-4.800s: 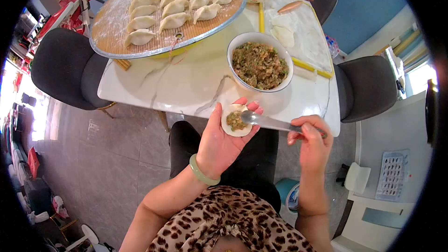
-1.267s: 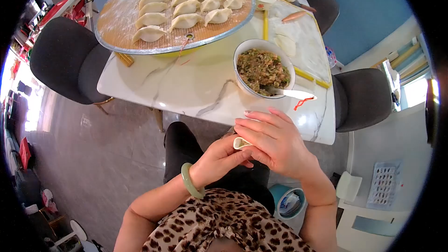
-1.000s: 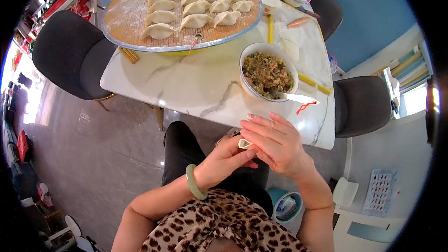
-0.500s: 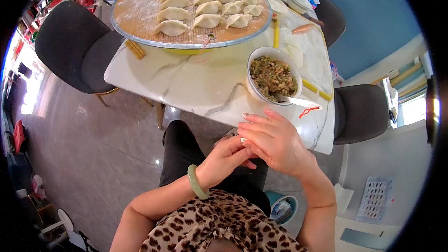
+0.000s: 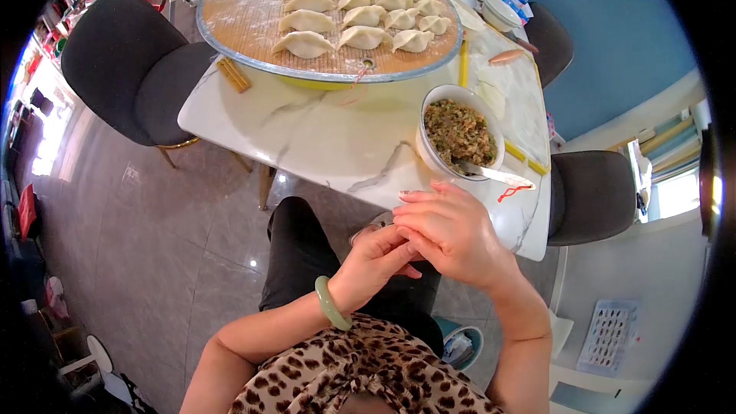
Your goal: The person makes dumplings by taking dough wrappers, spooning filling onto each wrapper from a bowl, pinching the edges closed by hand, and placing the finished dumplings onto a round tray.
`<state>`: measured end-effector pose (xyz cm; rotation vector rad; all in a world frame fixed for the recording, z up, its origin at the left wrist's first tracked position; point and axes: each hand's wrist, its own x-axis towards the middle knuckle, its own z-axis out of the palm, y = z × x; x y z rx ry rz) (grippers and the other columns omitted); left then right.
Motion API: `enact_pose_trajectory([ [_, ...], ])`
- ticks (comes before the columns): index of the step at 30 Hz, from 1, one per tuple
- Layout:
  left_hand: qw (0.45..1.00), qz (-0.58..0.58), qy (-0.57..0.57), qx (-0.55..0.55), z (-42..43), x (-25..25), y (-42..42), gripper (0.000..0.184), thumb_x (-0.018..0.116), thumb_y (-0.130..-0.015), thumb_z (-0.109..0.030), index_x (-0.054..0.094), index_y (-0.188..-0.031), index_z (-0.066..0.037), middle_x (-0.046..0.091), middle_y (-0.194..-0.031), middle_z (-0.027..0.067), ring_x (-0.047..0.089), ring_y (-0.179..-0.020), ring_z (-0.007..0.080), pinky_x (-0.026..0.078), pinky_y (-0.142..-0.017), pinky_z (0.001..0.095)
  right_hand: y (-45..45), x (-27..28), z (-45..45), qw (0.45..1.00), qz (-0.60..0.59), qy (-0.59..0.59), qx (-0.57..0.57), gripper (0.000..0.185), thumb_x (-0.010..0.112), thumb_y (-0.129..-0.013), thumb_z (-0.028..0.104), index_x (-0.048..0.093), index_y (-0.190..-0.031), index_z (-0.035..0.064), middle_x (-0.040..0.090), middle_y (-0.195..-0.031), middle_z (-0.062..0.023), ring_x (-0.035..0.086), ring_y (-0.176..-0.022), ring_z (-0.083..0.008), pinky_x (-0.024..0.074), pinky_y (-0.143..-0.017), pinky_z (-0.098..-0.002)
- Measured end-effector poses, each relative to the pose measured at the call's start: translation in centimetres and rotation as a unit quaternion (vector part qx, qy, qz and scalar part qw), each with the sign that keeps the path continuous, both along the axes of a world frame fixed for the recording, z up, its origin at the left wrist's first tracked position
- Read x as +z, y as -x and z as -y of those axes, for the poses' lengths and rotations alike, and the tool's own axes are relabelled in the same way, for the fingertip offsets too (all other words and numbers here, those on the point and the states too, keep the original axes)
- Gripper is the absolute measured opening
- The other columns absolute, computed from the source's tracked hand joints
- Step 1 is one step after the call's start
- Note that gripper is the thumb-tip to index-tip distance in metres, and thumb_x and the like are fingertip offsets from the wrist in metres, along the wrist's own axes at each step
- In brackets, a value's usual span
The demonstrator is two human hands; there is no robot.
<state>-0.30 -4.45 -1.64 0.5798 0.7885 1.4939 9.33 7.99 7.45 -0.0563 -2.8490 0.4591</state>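
My left hand (image 5: 376,251) and my right hand (image 5: 448,226) are pressed together in front of my lap, just off the table's near edge. Both are closed around what seems to be a dumpling, which the fingers now hide. The right fingers lap over the left fingertips, and the thumbs meet. Just beyond them stands a white bowl (image 5: 424,138) of chopped filling (image 5: 460,132), with a white-handled spoon (image 5: 498,175) resting in it and a red cord on its handle. Rows of folded dumplings (image 5: 360,37) lie on the round floured board (image 5: 238,11) farther back.
The marble-patterned table (image 5: 307,130) carries a floured mat (image 5: 529,100) with yellow edging, a wooden rolling pin (image 5: 506,57) and another bowl (image 5: 502,11). Dark chairs stand at left (image 5: 138,61) and right (image 5: 594,195). A bin (image 5: 464,345) stands by my legs.
The view has shifted a little, so the table and board appear slightly right and lower. My hands stay pressed together; the small white edge that showed between them is now hidden.
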Motion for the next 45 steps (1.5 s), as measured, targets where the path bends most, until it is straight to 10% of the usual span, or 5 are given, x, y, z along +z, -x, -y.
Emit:
enact_pose_trajectory([
  [10, 0.999, 0.014, 0.029, 0.014, 0.0, 0.7, -0.2, 0.019, 0.050, -0.096, -0.011, 0.054, -0.113, -0.002, 0.063, -0.100, 0.0044, 0.062, -0.086, 0.0114, 0.053, -0.072, 0.0258, -0.1, 0.4, 0.7, 0.998, 0.042, 0.032, -0.044, 0.042, 0.065, -0.079, 0.021, 0.057, -0.117, 0.0034, 0.058, -0.121, -0.0150, 0.049, -0.123, -0.0292, 0.0397, -0.099, -0.0467],
  [35, 0.998, 0.007, 0.047, 0.035, 0.2, 0.2, -0.5, 0.019, 0.050, -0.097, -0.013, 0.056, -0.111, -0.003, 0.063, -0.104, 0.0069, 0.064, -0.091, 0.0148, 0.056, -0.067, 0.0265, 0.7, -1.0, -1.2, 0.980, 0.117, 0.160, 0.031, 0.036, 0.062, -0.082, 0.020, 0.063, -0.116, 0.0074, 0.064, -0.114, -0.0105, 0.055, -0.113, -0.0283, 0.0375, -0.100, -0.0398],
  [45, 0.996, 0.067, 0.004, 0.062, 0.4, 2.0, 1.3, 0.031, 0.046, -0.098, -0.012, 0.042, -0.127, -0.003, 0.061, -0.115, 0.0126, 0.065, -0.098, 0.0208, 0.053, -0.067, 0.0225, -2.4, -1.0, -1.1, 0.957, -0.002, 0.283, -0.062, 0.067, 0.070, -0.081, 0.025, 0.041, -0.136, 0.0014, 0.052, -0.130, -0.0187, 0.048, -0.124, -0.0288, 0.0344, -0.104, -0.0384],
])
